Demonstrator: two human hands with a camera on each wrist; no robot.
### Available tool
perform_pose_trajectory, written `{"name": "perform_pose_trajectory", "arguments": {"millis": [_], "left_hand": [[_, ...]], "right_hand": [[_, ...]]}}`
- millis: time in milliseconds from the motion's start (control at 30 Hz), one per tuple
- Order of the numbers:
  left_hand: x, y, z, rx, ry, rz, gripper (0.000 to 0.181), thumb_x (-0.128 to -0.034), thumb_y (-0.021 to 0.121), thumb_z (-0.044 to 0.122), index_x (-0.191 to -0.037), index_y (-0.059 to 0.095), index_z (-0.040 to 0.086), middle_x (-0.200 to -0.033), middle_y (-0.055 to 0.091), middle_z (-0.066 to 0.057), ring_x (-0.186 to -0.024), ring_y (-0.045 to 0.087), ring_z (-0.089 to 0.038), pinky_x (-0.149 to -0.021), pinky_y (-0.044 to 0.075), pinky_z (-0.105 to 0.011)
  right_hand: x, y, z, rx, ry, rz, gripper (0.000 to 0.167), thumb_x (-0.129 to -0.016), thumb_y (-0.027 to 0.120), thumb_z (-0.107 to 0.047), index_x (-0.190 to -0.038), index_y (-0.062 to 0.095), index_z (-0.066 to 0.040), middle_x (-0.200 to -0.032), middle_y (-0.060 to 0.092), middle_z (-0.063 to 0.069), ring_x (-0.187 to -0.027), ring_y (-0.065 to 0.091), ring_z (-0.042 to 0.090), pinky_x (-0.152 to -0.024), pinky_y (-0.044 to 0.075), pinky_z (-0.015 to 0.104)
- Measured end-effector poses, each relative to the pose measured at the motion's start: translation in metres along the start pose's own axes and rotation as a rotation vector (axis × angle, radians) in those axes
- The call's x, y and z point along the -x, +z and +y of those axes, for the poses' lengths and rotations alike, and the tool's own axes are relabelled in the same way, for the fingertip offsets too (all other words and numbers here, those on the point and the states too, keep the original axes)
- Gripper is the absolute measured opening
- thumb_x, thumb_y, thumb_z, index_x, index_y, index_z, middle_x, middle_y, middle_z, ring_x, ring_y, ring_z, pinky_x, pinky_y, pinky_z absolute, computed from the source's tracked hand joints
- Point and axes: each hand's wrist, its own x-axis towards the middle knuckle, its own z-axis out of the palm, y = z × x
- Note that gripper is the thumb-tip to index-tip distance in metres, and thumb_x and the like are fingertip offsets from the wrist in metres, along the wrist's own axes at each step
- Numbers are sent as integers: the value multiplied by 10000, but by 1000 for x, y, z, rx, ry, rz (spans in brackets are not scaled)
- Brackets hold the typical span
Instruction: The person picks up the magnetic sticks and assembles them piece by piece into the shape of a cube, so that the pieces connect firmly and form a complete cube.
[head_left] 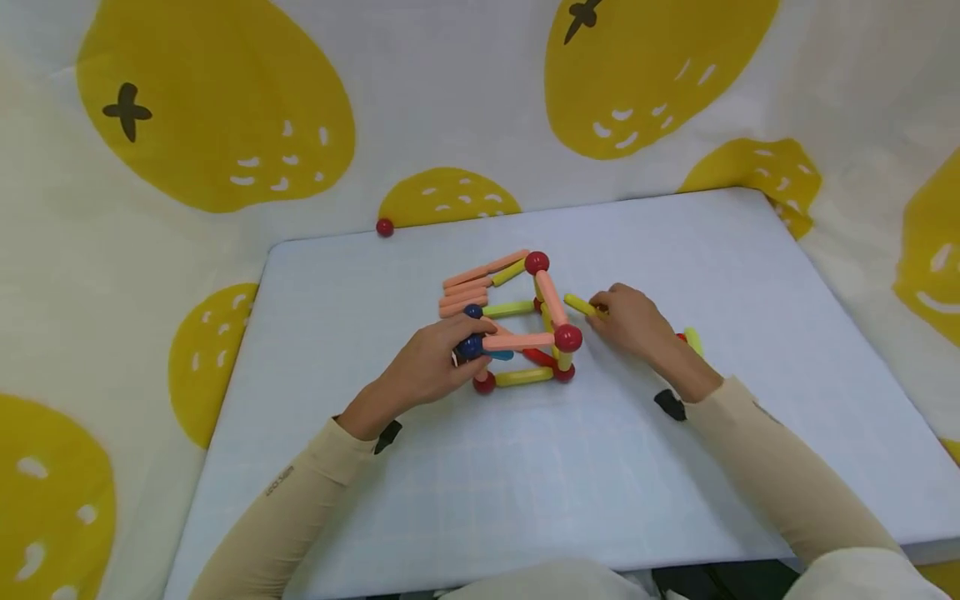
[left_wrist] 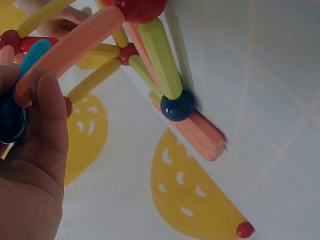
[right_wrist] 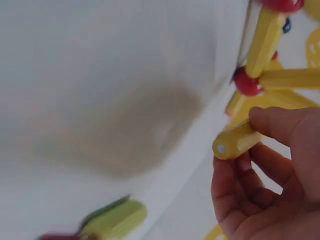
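Apparently mid-assembly, left fingers (head_left: 477, 324) grip a blue ball (head_left: 470, 347) while right fingers (right_wrist: 225, 192) pinch a yellow rod (head_left: 579, 303), likely needing alignment.

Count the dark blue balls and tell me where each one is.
2. The nearer dark blue ball is held in the left hand; the farther dark blue ball is just beyond it, at the end of a lime stick. Others may be hidden behind the hand.

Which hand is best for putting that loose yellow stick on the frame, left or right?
Probably the right hand: it pinches the yellow stick close beside the frame. The left hand is busy gripping a dark blue ball at the frame's other side.
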Motion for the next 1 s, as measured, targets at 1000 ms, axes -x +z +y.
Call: {"name": "perform_pose_trajectory", "arguments": {"millis": [1000], "left_hand": [[1,2,-4,48,38,9,387,-922,760,188,-1289,644,149,-1253,684,-11,-1014,616,-167,-833,568,-313]], "right_hand": [[87,54,-93,409,-358,458,235,-851,787,-183,-755,609,-63,-470,403,-15,-375,309,118,-352,298,243]]}}
